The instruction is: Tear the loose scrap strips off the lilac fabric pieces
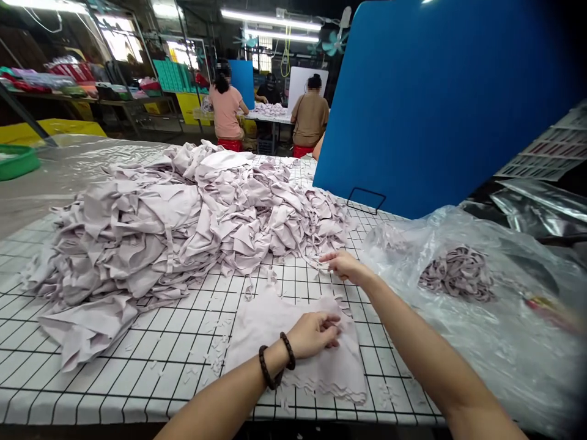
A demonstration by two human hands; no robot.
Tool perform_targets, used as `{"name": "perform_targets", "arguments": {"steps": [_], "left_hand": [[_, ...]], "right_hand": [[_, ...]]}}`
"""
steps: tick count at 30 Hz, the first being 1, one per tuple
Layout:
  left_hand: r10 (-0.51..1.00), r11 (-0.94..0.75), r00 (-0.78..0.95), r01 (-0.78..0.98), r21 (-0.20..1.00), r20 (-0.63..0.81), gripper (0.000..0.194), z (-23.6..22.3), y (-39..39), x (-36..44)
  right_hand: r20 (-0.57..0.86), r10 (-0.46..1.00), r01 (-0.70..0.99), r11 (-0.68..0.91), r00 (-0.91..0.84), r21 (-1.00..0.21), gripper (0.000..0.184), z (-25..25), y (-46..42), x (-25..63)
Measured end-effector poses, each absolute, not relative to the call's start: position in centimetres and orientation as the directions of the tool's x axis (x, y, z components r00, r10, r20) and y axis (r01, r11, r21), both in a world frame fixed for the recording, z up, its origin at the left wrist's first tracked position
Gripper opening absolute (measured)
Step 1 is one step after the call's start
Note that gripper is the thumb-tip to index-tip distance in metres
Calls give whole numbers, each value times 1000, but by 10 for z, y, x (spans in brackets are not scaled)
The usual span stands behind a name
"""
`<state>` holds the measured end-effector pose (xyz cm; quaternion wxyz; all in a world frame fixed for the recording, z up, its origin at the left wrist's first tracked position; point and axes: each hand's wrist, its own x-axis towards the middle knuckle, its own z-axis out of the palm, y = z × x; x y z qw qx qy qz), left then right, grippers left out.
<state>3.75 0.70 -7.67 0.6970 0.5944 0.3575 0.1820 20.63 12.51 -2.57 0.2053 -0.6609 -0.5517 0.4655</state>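
A pale lilac camisole with thin straps and a wavy hem lies spread on the grid-patterned tabletop in front of me. My left hand, with dark beaded bracelets on the wrist, rests on its right half; the fingers are loosely bent and apart, holding nothing. Just beyond the camisole's upper right corner is my right hand. Its fingers are pinched near a thin strap, index finger pointing left; what lies between the fingertips is too small to make out. Behind both hands rises a large heap of matching lilac garments.
A tall blue panel stands at the back right, by a black wire stand. To the right, a clear plastic bag contains a bundle of lilac strips. Small fabric scraps litter the tabletop. Several people sit working farther back.
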Motion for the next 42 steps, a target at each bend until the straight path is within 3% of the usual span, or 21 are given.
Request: {"name": "perform_targets", "arguments": {"steps": [3,5,8,10,12,14,16,18,20,21,23,25,29,32,36,42], "left_hand": [[616,449,696,73,890,-368,59,-78,14,37],[576,542,705,51,839,-415,64,-77,18,39],[540,612,710,38,790,-452,66,-75,22,41],[532,631,708,35,775,-465,64,-74,23,41],[531,642,701,34,766,-476,63,-74,24,41],[528,653,698,30,757,-484,62,-74,25,40],[526,659,699,25,752,-484,63,-73,25,40],[521,665,703,22,747,-484,65,-72,25,40],[520,665,705,19,746,-482,66,-71,25,39],[521,664,707,17,748,-478,67,-71,25,39],[521,657,711,18,754,-472,67,-70,25,39],[519,657,712,21,753,-473,67,-69,25,39],[513,672,709,19,740,-484,69,-67,26,38],[510,675,712,17,738,-483,68,-67,27,38],[505,688,717,4,726,-482,67,-68,27,38],[506,686,717,2,727,-480,71,-70,27,38]], "right_hand": [[-433,896,408,-361,-95,-838,47,-17,131,232],[-416,890,233,-371,-190,-899,49,-11,131,245],[-314,901,14,-325,-301,-946,31,-1,130,254],[-235,925,90,-218,-299,-972,21,8,128,256],[-178,931,333,-65,-320,-941,20,15,124,255],[-159,920,648,122,-358,-752,21,19,118,252],[-139,916,856,287,-377,-430,23,16,111,250],[-93,907,906,396,-411,-148,19,7,105,250],[-49,895,897,443,-443,-13,20,-7,99,253],[-33,899,899,438,-438,6,28,-14,98,255],[-25,927,927,373,-374,-25,49,-28,96,259],[-35,966,961,250,-256,-121,56,-38,96,261],[22,1000,939,3,5,-343,39,-52,104,258],[52,992,913,-84,114,-400,36,-57,115,255],[69,988,887,-92,137,-452,40,-60,132,253],[48,989,814,-87,140,-575,14,-56,149,251]]}}
